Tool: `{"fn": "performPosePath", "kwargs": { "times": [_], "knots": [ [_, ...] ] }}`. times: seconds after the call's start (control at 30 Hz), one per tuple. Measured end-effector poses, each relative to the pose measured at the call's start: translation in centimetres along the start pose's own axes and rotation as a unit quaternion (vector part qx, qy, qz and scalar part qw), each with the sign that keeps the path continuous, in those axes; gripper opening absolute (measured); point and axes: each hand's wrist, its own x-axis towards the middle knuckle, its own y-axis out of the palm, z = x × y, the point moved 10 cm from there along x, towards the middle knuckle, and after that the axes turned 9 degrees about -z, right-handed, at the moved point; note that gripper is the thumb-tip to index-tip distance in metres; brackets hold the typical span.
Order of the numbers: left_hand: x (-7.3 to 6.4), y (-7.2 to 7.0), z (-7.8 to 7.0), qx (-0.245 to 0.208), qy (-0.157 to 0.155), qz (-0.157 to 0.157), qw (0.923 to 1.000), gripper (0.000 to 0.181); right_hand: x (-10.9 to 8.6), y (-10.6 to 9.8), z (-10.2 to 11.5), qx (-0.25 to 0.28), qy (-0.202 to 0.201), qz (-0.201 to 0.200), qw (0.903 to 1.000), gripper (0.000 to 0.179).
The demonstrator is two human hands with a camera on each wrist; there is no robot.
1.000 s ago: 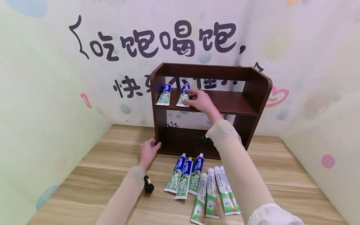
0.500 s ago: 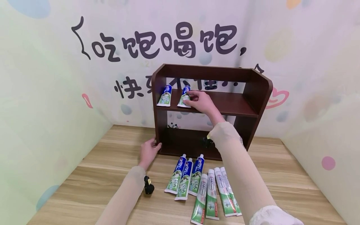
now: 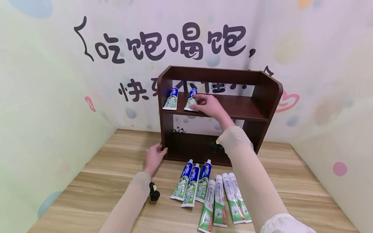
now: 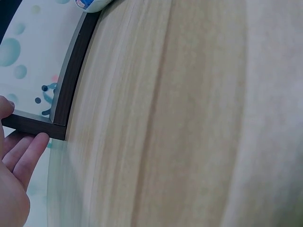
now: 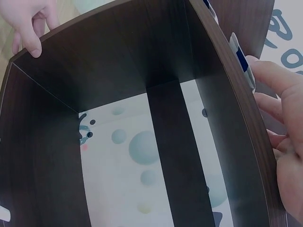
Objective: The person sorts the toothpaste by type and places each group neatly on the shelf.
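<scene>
A dark brown two-tier shelf [image 3: 215, 113] stands on the table. My left hand [image 3: 153, 158] grips its left side panel near the bottom, thumb in front and fingers on the outside, as the left wrist view shows of this hand [image 4: 16, 170]. On the upper tier lie two blue-and-green toothpaste tubes. The left one [image 3: 170, 99] lies by the side panel. My right hand [image 3: 210, 106] holds the other toothpaste tube [image 3: 190, 101] by its right side, thumb near the flat end and index finger higher up. In the right wrist view that tube's edge [image 5: 242, 61] shows at the fingertips.
In front of the shelf, several toothpaste tubes lie on the wooden table [image 3: 116, 168]: three blue-and-green ones [image 3: 192, 186] and, to their right, several white-and-green ones [image 3: 219, 200] partly under my right forearm. A printed wall [image 3: 140, 74] rises behind the shelf.
The camera view has shifted slightly. Both hands, the shelf and the tubes otherwise keep their places.
</scene>
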Motion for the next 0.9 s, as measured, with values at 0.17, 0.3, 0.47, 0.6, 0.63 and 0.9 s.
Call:
{"fn": "performPosePath", "kwargs": {
  "times": [0.17,0.3,0.47,0.6,0.63,0.9],
  "knots": [
    [-0.08,-0.09,-0.01,0.002,0.003,-0.002,1.0000,0.045,-0.14,0.13,0.07,0.002,0.001,0.005,1.0000,0.059],
    [-0.16,-0.10,0.01,-0.001,-0.001,0.003,1.0000,0.045,-0.23,0.15,0.15,0.001,0.001,0.010,1.0000,0.058],
    [-0.17,-0.14,-0.03,0.001,-0.003,0.004,1.0000,0.044,-0.29,0.12,0.28,0.001,-0.003,0.014,0.9999,0.056],
    [-0.15,-0.12,-0.16,0.002,0.002,0.000,1.0000,0.044,-0.33,0.06,0.35,0.002,-0.006,0.012,0.9999,0.056],
    [-0.14,-0.11,-0.17,0.001,0.003,-0.001,1.0000,0.043,-0.34,0.03,0.36,0.002,-0.006,0.011,0.9999,0.056],
    [-0.06,-0.07,-0.23,0.000,0.006,-0.008,1.0000,0.044,-0.38,0.07,0.40,0.001,-0.006,0.010,0.9999,0.056]
  ]
}}
